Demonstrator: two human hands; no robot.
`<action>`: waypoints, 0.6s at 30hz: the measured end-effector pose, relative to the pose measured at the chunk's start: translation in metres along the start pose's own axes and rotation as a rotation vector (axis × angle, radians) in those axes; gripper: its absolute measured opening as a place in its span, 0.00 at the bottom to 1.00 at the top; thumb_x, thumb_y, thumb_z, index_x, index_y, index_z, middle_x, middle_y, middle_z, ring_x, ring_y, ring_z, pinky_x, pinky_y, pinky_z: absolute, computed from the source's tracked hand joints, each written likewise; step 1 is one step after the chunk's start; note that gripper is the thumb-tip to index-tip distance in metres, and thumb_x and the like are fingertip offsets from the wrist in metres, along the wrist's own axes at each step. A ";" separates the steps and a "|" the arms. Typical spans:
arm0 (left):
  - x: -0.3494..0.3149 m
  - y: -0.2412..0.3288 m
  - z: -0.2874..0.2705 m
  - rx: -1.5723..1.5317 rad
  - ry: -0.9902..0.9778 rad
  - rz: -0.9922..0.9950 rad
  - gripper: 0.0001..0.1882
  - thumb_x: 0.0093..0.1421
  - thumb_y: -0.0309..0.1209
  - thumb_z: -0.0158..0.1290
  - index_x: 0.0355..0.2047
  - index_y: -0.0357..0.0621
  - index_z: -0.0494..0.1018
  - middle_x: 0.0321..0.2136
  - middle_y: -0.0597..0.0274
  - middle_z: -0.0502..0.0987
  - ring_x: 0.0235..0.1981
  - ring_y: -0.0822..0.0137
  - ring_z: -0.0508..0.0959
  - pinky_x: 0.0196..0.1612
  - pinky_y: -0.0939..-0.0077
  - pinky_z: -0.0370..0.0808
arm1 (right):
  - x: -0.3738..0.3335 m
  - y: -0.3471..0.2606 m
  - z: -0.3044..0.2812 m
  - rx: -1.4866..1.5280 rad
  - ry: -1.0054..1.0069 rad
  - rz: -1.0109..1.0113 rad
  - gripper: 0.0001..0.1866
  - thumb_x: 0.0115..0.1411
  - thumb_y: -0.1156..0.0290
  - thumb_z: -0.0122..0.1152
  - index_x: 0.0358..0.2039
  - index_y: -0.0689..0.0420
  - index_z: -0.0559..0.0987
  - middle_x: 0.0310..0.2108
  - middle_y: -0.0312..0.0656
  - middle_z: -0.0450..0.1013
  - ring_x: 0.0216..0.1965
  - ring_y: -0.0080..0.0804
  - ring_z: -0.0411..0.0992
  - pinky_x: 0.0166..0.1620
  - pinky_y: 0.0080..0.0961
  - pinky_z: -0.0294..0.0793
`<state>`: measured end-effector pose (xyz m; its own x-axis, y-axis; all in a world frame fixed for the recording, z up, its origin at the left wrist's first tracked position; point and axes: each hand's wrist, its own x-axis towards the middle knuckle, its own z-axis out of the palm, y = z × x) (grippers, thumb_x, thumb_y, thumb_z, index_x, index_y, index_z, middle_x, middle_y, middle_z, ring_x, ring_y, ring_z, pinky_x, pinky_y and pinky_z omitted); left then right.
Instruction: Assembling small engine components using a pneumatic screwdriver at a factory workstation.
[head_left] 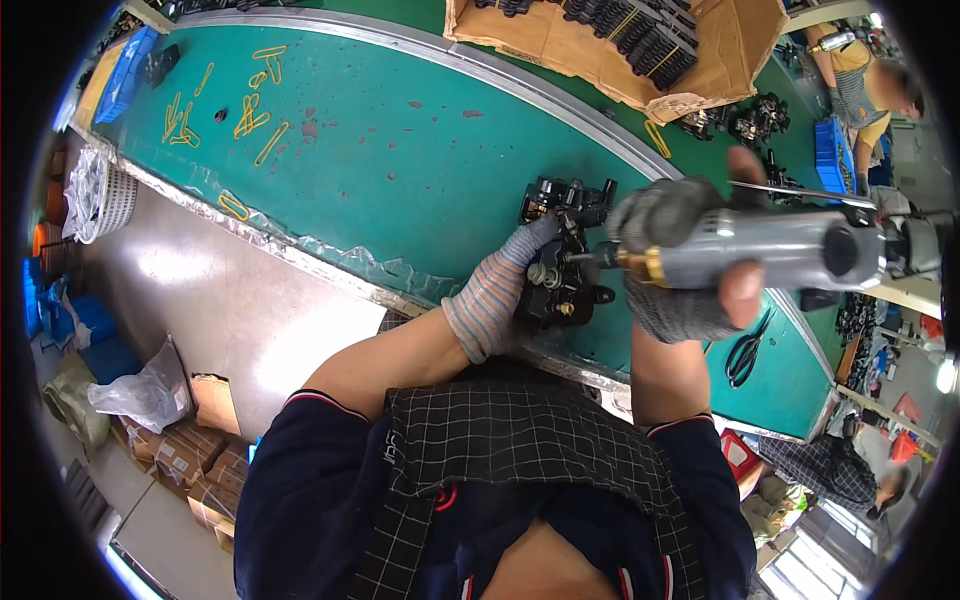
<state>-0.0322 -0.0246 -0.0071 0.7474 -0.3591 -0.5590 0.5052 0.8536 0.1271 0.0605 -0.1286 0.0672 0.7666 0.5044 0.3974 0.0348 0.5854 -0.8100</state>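
Note:
Gripped in my left hand (490, 295), which wears a striped glove, is a black mechanical assembly (565, 292) with small brass-coloured and metal fittings, over the near edge of the green table. A silver power screwdriver (775, 250) with a brass-coloured collar lies sideways in my right hand (668, 215). That hand has a grey glove with bare fingertips, its fingers wrapped around the tool's body. The screwdriver's bit points left and meets the side of the assembly; whether it sits in a screw I cannot tell.
Several yellow bands (250, 115) are scattered over the table (370, 190) at the left. Black-handled scissors (745, 355) lie right of my right arm. Beyond the metal rail, a cardboard box (735, 60) holds black parts. Blue bins stand at both far sides; other people are at the right.

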 end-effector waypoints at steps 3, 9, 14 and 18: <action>-0.001 0.009 -0.016 -0.026 -0.083 -0.022 0.26 0.56 0.58 0.53 0.41 0.50 0.72 0.32 0.63 0.78 0.30 0.64 0.80 0.28 0.69 0.76 | 0.000 -0.011 0.006 0.134 -0.058 -0.080 0.41 0.54 0.48 0.61 0.62 0.54 0.59 0.24 0.39 0.69 0.18 0.27 0.67 0.23 0.27 0.66; 0.002 -0.004 -0.006 -0.025 0.023 0.155 0.27 0.54 0.59 0.54 0.40 0.51 0.72 0.31 0.63 0.78 0.29 0.65 0.79 0.25 0.72 0.72 | -0.022 -0.009 0.008 0.081 -0.139 -0.044 0.41 0.52 0.45 0.64 0.60 0.52 0.61 0.24 0.38 0.71 0.16 0.25 0.67 0.23 0.25 0.67; -0.003 -0.012 0.001 -0.015 0.034 0.154 0.26 0.54 0.58 0.54 0.41 0.51 0.72 0.30 0.64 0.77 0.28 0.66 0.79 0.25 0.71 0.73 | -0.040 -0.011 0.013 0.028 -0.090 0.003 0.36 0.51 0.44 0.65 0.53 0.51 0.65 0.25 0.39 0.73 0.18 0.29 0.68 0.24 0.30 0.69; -0.008 -0.014 0.003 0.055 0.024 0.117 0.31 0.54 0.62 0.50 0.48 0.53 0.71 0.39 0.64 0.77 0.35 0.65 0.77 0.32 0.70 0.71 | -0.050 -0.018 0.013 -0.037 -0.004 0.023 0.33 0.51 0.43 0.64 0.48 0.52 0.66 0.25 0.39 0.72 0.18 0.31 0.69 0.24 0.33 0.69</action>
<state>-0.0439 -0.0351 -0.0022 0.7923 -0.2488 -0.5571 0.4389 0.8667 0.2372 0.0133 -0.1563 0.0679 0.7650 0.5202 0.3798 0.0406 0.5496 -0.8345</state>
